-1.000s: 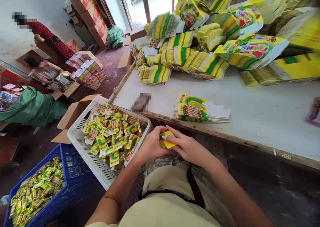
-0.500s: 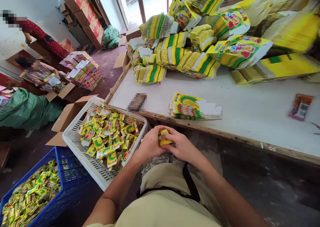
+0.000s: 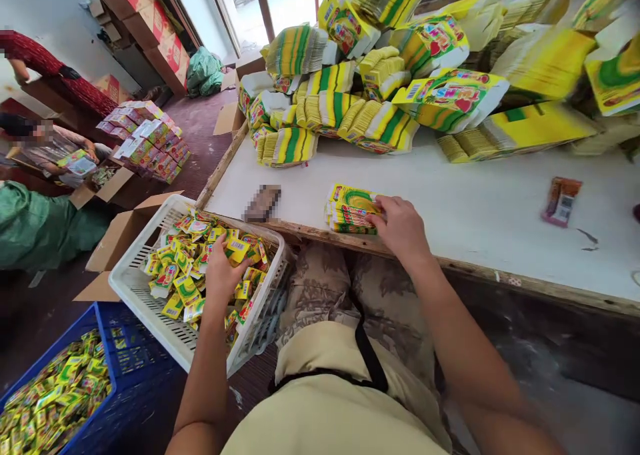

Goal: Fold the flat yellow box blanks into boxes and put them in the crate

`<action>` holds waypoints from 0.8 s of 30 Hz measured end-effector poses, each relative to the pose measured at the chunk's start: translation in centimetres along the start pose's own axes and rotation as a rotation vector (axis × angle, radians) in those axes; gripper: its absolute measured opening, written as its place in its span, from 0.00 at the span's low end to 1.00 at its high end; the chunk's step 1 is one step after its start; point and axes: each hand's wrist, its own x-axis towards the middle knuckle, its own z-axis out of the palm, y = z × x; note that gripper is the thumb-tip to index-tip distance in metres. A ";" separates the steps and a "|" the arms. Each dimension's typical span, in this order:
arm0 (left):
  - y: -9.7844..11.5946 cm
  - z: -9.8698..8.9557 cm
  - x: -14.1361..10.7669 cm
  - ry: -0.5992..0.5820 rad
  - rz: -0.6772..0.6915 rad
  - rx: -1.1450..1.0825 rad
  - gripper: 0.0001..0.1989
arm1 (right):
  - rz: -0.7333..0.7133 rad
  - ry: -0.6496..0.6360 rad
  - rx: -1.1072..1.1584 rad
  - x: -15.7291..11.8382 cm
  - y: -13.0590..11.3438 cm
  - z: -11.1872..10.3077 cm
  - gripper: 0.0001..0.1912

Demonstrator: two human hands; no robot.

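My left hand is over the white basket, its thumb and fingers spread around a small yellow box; whether it still grips the box is unclear. Small yellow-green boxes fill much of that basket. On the white table, my right hand pinches the right end of a small stack of flat yellow cartons near the front edge. The fingertips partly cover the stack's end.
Large bundles of flat cartons lie along the table's back. A blurred item and a brown packet rest on the table. A blue crate stands lower left. Two people are at the far left, near pink boxes.
My hands, together around a small yellow box before, have parted. The left has moved left over the basket, the right up to the carton stack. The view has shifted somewhat.
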 end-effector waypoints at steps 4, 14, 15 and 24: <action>-2.4 0.0 0.8 0.107 -0.125 0.107 0.49 | -0.025 0.074 0.013 0.0 0.2 0.6 0.17; 8.0 3.6 -3.7 -0.363 0.178 -1.220 0.47 | 0.008 -0.091 0.825 -6.1 -9.7 -0.5 0.21; 9.8 3.9 -4.1 -0.371 0.157 -1.350 0.45 | -0.009 -0.172 0.896 -6.9 -10.9 -0.3 0.20; 15.9 3.0 -2.8 0.062 -0.149 -1.734 0.25 | -0.034 -0.323 1.062 -8.8 -14.1 -0.4 0.25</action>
